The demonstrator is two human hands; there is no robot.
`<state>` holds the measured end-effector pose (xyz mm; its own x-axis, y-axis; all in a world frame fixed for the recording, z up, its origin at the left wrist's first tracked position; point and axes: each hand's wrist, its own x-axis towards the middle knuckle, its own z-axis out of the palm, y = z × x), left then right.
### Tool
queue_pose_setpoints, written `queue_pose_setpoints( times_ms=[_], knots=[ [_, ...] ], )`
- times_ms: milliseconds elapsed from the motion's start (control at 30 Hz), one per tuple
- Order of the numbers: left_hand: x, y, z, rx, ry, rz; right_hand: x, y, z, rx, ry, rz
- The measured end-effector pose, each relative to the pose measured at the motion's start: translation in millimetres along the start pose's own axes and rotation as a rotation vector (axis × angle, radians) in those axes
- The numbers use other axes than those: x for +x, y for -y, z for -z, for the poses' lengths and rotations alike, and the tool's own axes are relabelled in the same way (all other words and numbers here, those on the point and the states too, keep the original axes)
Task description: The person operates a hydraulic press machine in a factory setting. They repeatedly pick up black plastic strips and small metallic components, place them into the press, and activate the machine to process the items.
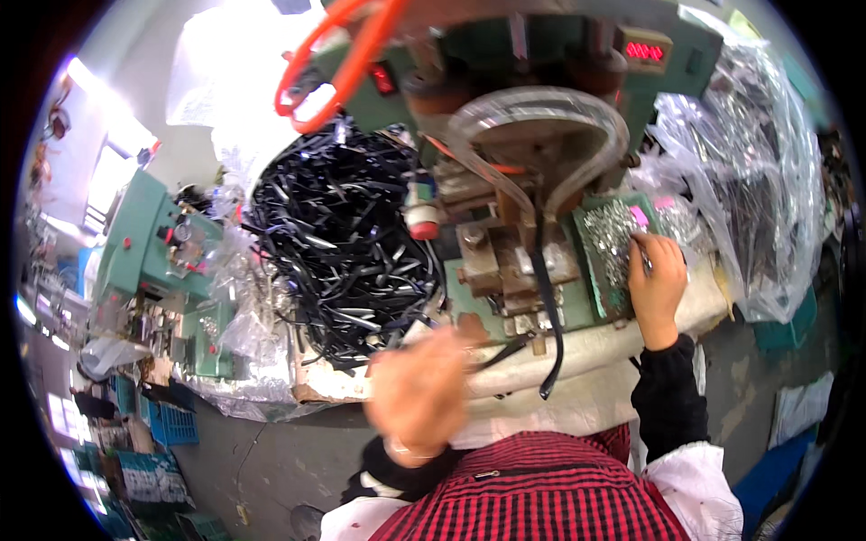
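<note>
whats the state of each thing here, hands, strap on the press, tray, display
left hand: motion-blurred, near the black strap, grip unclear
right hand: on the tray, fingers pinching small metal pieces
black strap: lies on the press bed, end hanging over the front edge
tray of metal pieces: full
red digit display: lit
pile of black straps: tangled heap

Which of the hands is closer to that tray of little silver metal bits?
Right. The right hand rests on the tray, fingers in the metal bits. The left hand, blurred, is well off to the tray's left, nearer the black strap.
</note>
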<state>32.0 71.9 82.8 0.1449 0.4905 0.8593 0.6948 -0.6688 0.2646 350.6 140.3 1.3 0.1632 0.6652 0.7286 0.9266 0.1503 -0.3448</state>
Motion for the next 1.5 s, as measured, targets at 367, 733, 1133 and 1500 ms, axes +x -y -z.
queue_pose_setpoints(
  times_ms=[367, 733, 1133, 1500],
  knots=[
    [2.3, 140.6, -15.8, 0.519, 0.508, -0.059, 12.4, 8.8, -7.5, 0.110, -0.028, -0.015],
    [-3.2, 167.9, -59.7, 0.406, 0.539, -0.218, -21.4, 26.7, 59.9, 0.562, 0.110, -0.450],
    [10.1, 202.3, -21.8, 0.420, 0.481, -0.205, 20.2, 122.2, 2.0, 1.138, 0.153, -0.521],
    [21.8, 61.1, -3.9, -0.441, -0.312, 0.531, 30.9, 141.2, 11.8, 1.372, 0.226, -0.687]
  ],
)
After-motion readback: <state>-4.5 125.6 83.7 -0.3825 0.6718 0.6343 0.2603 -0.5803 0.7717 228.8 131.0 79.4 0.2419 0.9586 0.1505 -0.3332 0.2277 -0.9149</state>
